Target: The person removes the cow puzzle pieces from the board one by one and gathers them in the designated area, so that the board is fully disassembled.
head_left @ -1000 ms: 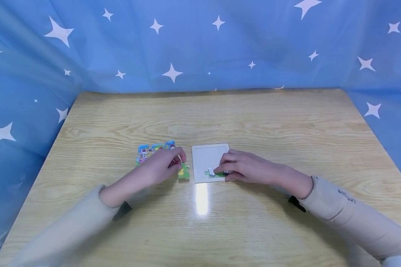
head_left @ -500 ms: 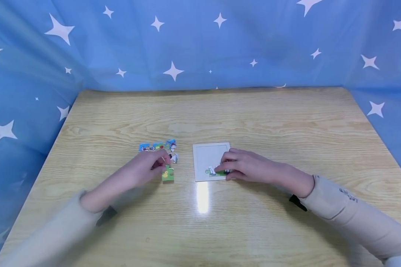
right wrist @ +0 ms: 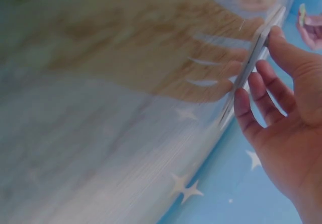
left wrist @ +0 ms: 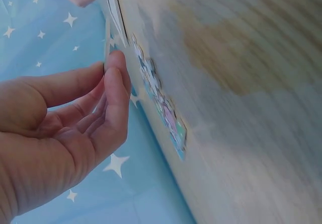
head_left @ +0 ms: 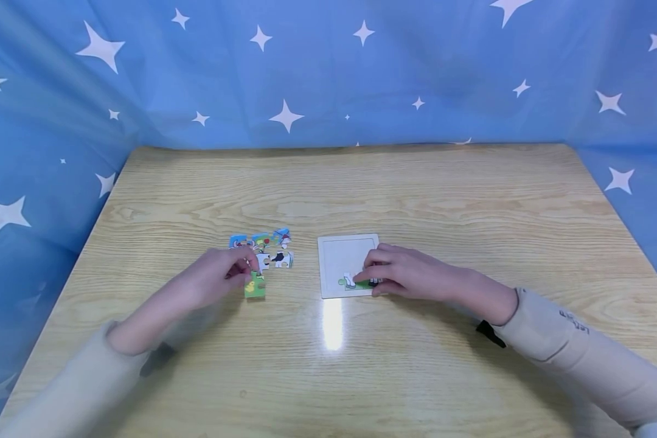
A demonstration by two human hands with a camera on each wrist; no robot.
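Between thumb and fingertips, my left hand (head_left: 213, 277) pinches a green jigsaw piece (head_left: 255, 286) with a yellow duck on it, lifted off the table. In the left wrist view the piece is mostly hidden behind the fingers of that left hand (left wrist: 75, 118). Just beyond it lie loose jigsaw pieces (head_left: 282, 260), partly covered by the hand. My right hand (head_left: 410, 272) rests at the lower right of a white puzzle tray (head_left: 339, 252), its fingertips touching the tray and the green-and-white pieces (head_left: 348, 281) along its bottom edge. In the right wrist view the right hand's (right wrist: 287, 98) fingers meet the tray's edge.
The wooden table (head_left: 416, 201) carries the tray and loose pieces. A blue curtain (head_left: 328, 73) with white stars hangs behind and beside it. A bright light reflection (head_left: 332, 322) shows on the tabletop below the tray.
My left hand has moved left with the duck piece, away from the tray, uncovering cow-patterned pieces. My right hand has stayed on the tray.
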